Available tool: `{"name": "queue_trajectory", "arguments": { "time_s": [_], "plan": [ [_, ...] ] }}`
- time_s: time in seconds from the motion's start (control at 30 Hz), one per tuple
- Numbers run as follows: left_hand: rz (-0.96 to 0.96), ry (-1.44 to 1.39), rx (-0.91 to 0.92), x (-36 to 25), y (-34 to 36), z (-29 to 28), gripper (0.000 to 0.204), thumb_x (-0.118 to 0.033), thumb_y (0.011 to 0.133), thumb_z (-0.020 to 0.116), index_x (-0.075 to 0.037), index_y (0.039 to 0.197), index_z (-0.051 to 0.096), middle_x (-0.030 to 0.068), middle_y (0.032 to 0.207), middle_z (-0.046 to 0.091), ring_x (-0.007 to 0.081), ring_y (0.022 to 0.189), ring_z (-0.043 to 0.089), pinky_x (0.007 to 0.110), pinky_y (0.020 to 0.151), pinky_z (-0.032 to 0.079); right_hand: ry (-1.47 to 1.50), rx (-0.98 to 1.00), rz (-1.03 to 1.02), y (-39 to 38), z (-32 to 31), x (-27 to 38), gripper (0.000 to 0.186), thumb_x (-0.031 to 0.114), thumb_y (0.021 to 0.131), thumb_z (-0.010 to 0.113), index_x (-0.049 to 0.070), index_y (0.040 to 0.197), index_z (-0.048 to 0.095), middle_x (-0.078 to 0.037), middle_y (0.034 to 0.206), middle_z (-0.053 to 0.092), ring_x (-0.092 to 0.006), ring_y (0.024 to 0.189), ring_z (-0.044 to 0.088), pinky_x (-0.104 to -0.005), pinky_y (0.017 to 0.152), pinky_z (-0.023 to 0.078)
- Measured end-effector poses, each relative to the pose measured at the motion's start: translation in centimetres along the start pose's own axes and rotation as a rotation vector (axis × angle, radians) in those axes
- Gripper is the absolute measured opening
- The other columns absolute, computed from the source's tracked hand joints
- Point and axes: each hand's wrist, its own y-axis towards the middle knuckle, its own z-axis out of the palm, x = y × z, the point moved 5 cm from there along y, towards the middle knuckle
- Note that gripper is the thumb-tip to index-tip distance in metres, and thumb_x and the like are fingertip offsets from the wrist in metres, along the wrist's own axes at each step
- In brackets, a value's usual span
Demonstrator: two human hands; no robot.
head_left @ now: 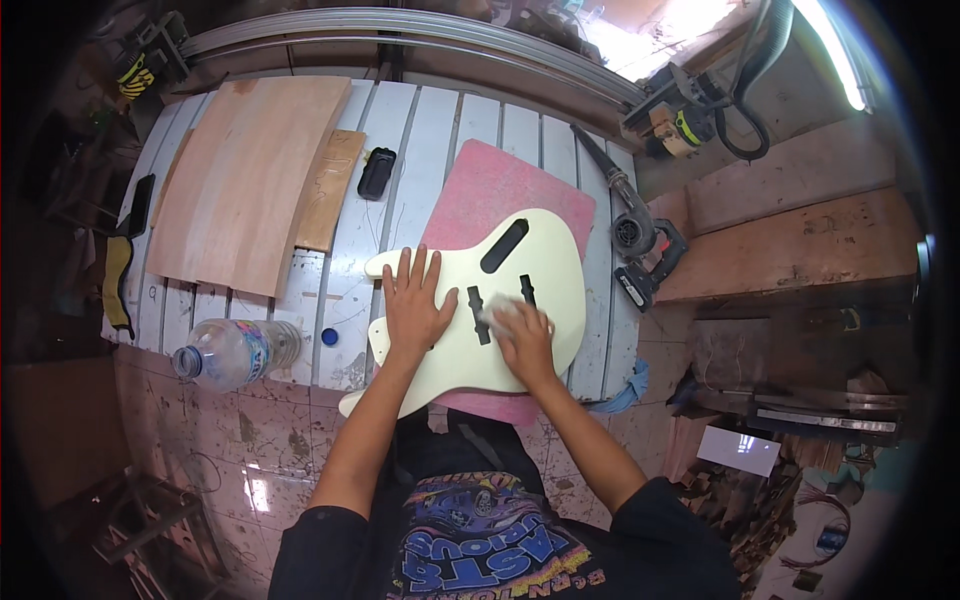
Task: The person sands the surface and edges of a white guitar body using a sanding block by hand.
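Observation:
A cream-white electric guitar body (450, 375) lies on a pink mat (500, 185) on the slatted table. Its surface shows dark pickup slots and a longer dark cavity. My left hand (413, 305) rests flat on the neck side of the body, fingers spread. Towards the middle, my right hand (525, 343) presses a small greyish-white piece (494, 313) against the surface, beside the slots. Blur and the fingers partly hide that piece; whether it is cloth or sandpaper I cannot tell.
On the white slatted table (420, 150) are a wooden panel (245, 180), a black case (377, 174), a clear plastic bottle (240, 353) lying on its side and a blue cap (329, 337). A cordless blower (635, 235) lies along the right edge, above a blue rag (625, 390).

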Motion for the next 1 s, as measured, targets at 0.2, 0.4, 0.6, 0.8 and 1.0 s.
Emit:
{"name": "queue_trajectory", "arguments": {
  "time_s": [0.2, 0.4, 0.6, 0.8, 1.0],
  "plan": [
    [-0.011, 0.017, 0.007, -0.3, 0.1, -0.3, 0.067, -0.044, 0.092, 0.063, -0.011, 0.149, 0.053, 0.0138, 0.159, 0.045, 0.0357, 0.152, 0.032, 0.061, 0.123, 0.017, -0.031, 0.004, 0.009, -0.8, -0.2, -0.7, 0.043, 0.011, 0.079, 0.078, 0.017, 0.120, 0.073, -0.012, 0.137, 0.060, -0.0343, 0.124, 0.055, -0.0509, 0.105, 0.038],
    [0.008, 0.010, 0.001, -0.7, 0.6, -0.1, 0.068, -0.044, 0.092, 0.063, -0.011, 0.150, 0.053, 0.0136, 0.159, 0.044, 0.0356, 0.152, 0.032, 0.060, 0.124, 0.016, 0.070, -0.119, 0.037, 5.2, 0.2, -2.4, 0.046, 0.012, 0.081, 0.076, 0.018, 0.126, 0.070, -0.013, 0.136, 0.059, -0.0357, 0.125, 0.053, -0.0500, 0.104, 0.039],
    [0.020, 0.050, 0.007, 0.2, 0.1, 0.5, 0.070, -0.046, 0.093, 0.061, -0.010, 0.152, 0.050, 0.0148, 0.161, 0.041, 0.0366, 0.152, 0.030, 0.062, 0.124, 0.015, -0.026, 0.069, 0.048, -8.4, -3.1, 0.2, 0.044, 0.008, 0.082, 0.075, 0.016, 0.125, 0.071, -0.011, 0.133, 0.062, -0.0338, 0.120, 0.059, -0.0447, 0.105, 0.044],
    [0.061, 0.103, 0.120, -2.5, 1.5, 1.9, 0.088, -0.061, 0.096, 0.055, 0.000, 0.157, 0.037, 0.0216, 0.165, 0.031, 0.0426, 0.154, 0.022, 0.059, 0.124, 0.015, 1.048, -0.083, 0.714, -13.9, -4.8, -6.3, 0.042, 0.006, 0.095, 0.067, 0.002, 0.137, 0.057, -0.012, 0.133, 0.062, -0.0194, 0.117, 0.062, -0.0337, 0.099, 0.050],
    [0.416, -0.048, 0.377, -12.9, -3.3, 5.3, 0.091, -0.062, 0.094, 0.057, 0.002, 0.155, 0.037, 0.0207, 0.164, 0.033, 0.0371, 0.155, 0.024, 0.054, 0.126, 0.016, 1.272, -0.423, 0.899, -15.2, -6.3, -6.2, 0.039, 0.007, 0.102, 0.057, 0.004, 0.141, 0.052, -0.010, 0.129, 0.065, -0.0190, 0.115, 0.064, -0.0343, 0.099, 0.052]
  ]
}}
